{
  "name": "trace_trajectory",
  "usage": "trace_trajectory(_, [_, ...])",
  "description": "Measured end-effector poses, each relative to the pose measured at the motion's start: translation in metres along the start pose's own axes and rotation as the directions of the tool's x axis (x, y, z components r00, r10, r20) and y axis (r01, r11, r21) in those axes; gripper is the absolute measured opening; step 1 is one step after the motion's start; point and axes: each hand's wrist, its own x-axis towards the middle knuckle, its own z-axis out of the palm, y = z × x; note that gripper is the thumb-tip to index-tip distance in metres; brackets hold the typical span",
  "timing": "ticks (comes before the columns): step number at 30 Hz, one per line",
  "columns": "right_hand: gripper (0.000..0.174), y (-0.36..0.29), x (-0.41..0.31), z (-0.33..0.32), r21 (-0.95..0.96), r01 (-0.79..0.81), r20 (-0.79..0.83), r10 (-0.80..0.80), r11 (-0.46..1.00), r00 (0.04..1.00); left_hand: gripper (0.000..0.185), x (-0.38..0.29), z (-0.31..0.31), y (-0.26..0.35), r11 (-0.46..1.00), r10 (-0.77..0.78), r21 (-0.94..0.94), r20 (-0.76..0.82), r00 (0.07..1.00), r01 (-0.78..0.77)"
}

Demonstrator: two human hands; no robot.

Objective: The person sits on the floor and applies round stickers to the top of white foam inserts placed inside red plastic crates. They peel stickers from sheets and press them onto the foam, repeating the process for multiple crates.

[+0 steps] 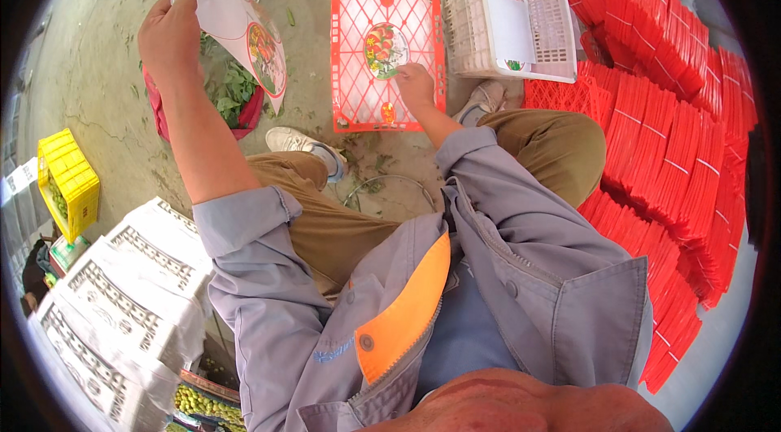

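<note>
My left hand (171,35) is raised at the upper left, pinching the corner of a white paper sheet (219,11). The sheet hangs at a slant and carries a printed round fruit picture (266,58). My right hand (420,87) rests over a red plastic lattice crate (341,66) on the floor, with something white behind its lattice. Its fingertips touch the lower right edge of a round fruit label (381,47) lying on the lattice. Whether those fingers grip the label or only press it is hard to see.
Right of the crate stands a white plastic basket (464,35) holding label sheets (511,29). Strapped stacks of red plastic panels (653,157) fill the right side. A dark red container of leaves (235,93), a yellow crate (70,182) and white printed stacks (122,285) are at left.
</note>
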Motion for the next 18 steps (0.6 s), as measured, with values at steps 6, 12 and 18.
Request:
trace_trajectory(6, [0.025,-0.024,-0.003,-0.013,-0.130,-0.068,0.122,0.084,0.989,0.989,0.021,-0.004,0.000,0.002,0.998,-0.011,-0.056,0.006,1.000,0.011])
trace_trajectory(12, [0.035,-0.042,0.005,-0.045,-0.326,0.190,0.271,-0.101,0.926,0.957,0.021,-0.011,-0.002,0.004,0.999,0.029,0.044,-0.009,1.000,-0.028])
trace_trajectory(18, [0.073,-0.055,0.058,-0.034,-0.352,0.649,0.267,-0.592,0.675,0.760,0.021,-0.019,0.003,0.013,0.996,0.045,0.071,0.016,0.999,-0.046])
